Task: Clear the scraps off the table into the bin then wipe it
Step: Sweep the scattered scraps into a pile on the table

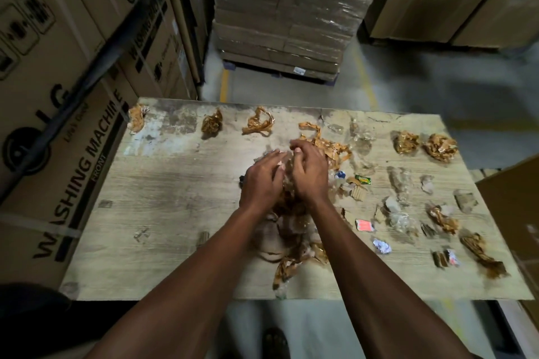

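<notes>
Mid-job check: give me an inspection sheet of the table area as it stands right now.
Surface: wooden table, worn and stained, more so at the far left.
Job's things: brown tape scraps, one at the far left corner; clear plastic scraps; small coloured wrappers; a gathered pile under the hands. No bin or cloth in view.
Clutter: nothing seen beyond the scraps.
Hands: left hand and right hand both over the pile, fingers curled into scraps.
Cables: nothing seen.
Surroundings: washing machine cartons at left, wrapped pallet behind, carton at right.
</notes>
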Tool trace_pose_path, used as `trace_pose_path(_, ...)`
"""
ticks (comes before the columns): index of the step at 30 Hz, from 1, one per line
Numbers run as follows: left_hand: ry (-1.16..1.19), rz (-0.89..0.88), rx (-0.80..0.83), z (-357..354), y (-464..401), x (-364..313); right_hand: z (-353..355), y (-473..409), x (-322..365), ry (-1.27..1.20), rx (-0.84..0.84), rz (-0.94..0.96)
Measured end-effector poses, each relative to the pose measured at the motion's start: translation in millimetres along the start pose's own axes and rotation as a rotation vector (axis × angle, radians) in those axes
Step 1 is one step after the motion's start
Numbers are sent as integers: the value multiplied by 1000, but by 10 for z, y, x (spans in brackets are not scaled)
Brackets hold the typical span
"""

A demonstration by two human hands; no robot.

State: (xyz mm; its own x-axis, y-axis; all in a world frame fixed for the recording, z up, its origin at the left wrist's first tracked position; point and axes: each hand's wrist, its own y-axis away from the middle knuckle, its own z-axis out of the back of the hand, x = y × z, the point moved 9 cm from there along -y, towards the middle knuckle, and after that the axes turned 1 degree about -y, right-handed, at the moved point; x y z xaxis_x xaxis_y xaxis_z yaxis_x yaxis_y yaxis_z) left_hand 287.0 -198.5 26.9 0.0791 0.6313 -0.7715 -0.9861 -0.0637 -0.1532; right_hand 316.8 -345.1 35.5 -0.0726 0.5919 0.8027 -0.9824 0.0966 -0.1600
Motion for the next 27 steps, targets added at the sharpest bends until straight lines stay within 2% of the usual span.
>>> trace_pose_path(8,-46,88,-136,882,-212,644,-711,-49,725,75,52,218)
trace_pose_path(20,-251,365,-346,1917,-900,1997,-2023,-746,1149,152,151,353)
trace_pose_path(27,-358,487,-343,2192,-1433,2828,-2352,-1208,1005,334,40,419)
